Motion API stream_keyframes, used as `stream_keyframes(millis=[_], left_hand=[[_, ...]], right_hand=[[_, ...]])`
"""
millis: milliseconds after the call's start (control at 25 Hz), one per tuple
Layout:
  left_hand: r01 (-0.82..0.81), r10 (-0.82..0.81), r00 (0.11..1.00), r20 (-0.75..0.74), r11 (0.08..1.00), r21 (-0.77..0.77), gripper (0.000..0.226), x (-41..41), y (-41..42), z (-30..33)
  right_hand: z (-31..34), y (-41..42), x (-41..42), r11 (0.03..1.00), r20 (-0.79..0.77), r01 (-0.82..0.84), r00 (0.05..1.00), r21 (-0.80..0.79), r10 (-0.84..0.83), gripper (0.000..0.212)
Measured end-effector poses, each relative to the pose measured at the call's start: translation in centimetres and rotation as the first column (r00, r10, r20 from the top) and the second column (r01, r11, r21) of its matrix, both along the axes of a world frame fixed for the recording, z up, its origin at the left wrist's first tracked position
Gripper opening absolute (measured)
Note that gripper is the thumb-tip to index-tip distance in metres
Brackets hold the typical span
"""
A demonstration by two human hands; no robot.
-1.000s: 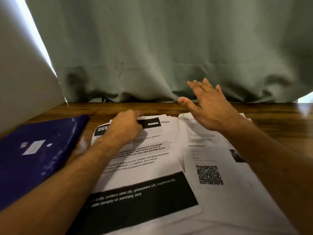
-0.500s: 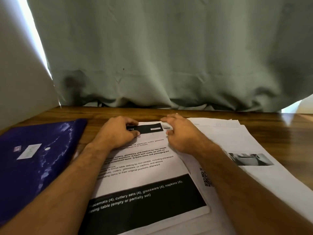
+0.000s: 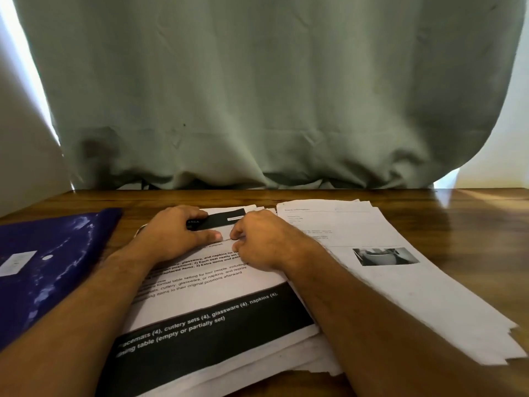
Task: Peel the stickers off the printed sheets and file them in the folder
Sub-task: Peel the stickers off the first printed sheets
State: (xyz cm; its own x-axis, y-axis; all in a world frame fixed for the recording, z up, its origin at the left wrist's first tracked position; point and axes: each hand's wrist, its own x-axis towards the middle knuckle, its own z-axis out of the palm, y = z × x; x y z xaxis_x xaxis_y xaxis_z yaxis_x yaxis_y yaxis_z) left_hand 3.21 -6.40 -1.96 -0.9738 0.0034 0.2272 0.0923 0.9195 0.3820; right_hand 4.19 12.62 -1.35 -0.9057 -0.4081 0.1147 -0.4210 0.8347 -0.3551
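Piles: two piles of printed sheets [image 3: 217, 296] are lying on the table [image 3: 472, 224] — one blue folder [image 3: 51, 265] is sitting left.
Left hand [image 3: 174, 233]: curled fingers are gripping the black sticker [image 3: 220, 220] at the top.
Right hand [image 3: 263, 242]: fingers are bending, picking beside it.
Change: the right hand is curling tighter than before.

Glossy plastic folder [image 3: 51, 270], polished wood table [image 3: 472, 224], matt paper sheets [image 3: 400, 287]
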Motion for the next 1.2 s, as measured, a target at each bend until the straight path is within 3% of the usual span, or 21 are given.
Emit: stream_keyframes(millis=[160, 600, 840, 1200], left_hand=[[0.063, -0.069, 0.995, 0.078, 0.996, 0.066, 0.090, 0.7, 0.8, 0.2], [0.043, -0.047, 0.998, 0.052, 0.996, 0.076, 0.078, 1.1, -2.1, 1.4], [-0.032, 0.028, 0.995, 0.093, 0.999, 0.042, 0.088, 0.6, -3.3, 0.8], [-0.057, 0.051, 0.996, 0.071, 0.995, 0.082, 0.091, 0.0, -3.2, 0.3]], right_hand=[[0.3, 0.5, 0.7, 0.998, 0.008, 0.013, 1.000, -0.056, -0.012, 0.035], [0.0, 0.5, -0.3, 1.000, 0.030, 0.022, 0.999, -0.013, -0.022, 0.034], [0.8, 0.6, -0.3, 0.996, 0.074, 0.043, 0.996, 0.075, -0.049, 0.060], [1.0, 0.6, -0.6, 0.983, 0.064, 0.094, 0.992, 0.158, -0.105, 0.070]])
